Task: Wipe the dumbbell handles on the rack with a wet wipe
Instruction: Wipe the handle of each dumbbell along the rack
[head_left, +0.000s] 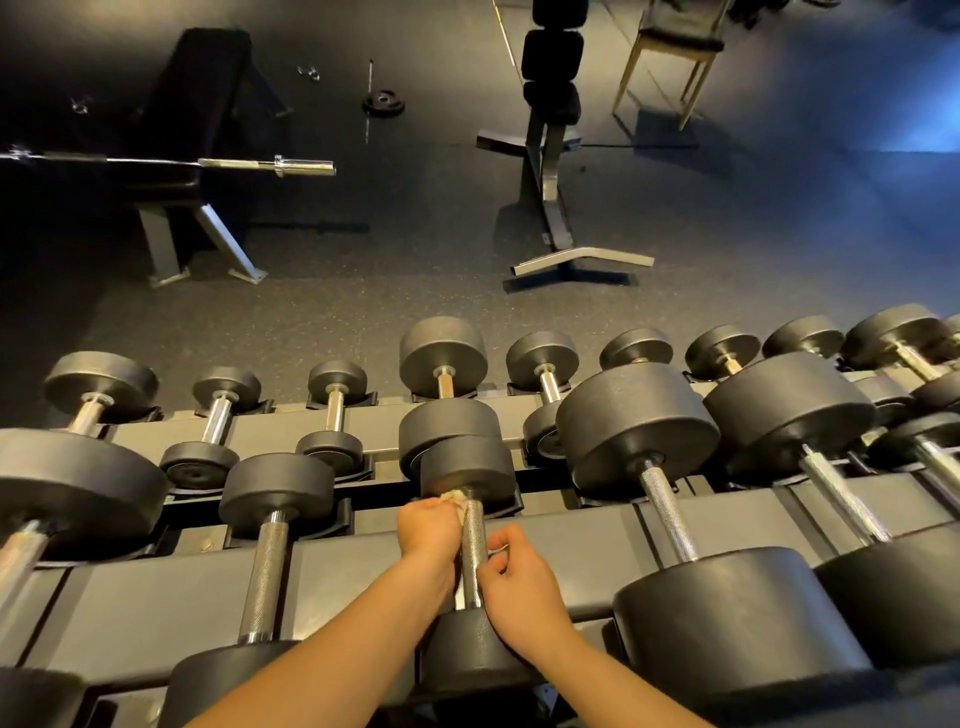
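Your left hand (428, 530) grips the wet wipe (453, 498) on the dumbbell handle's (472, 545) far end, at 6 o'clock. Your right hand (519, 587) pinches its near part. Likely mid-wipe; whether the rack's (587, 540) other handles are done cannot be told.

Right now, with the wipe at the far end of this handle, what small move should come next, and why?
Probably draw the left hand with the wet wipe toward you along the handle. The wipe sits at the far end, by the far head, and the knurled length below it is bare. The right hand grips the handle lower down and may need to give way.
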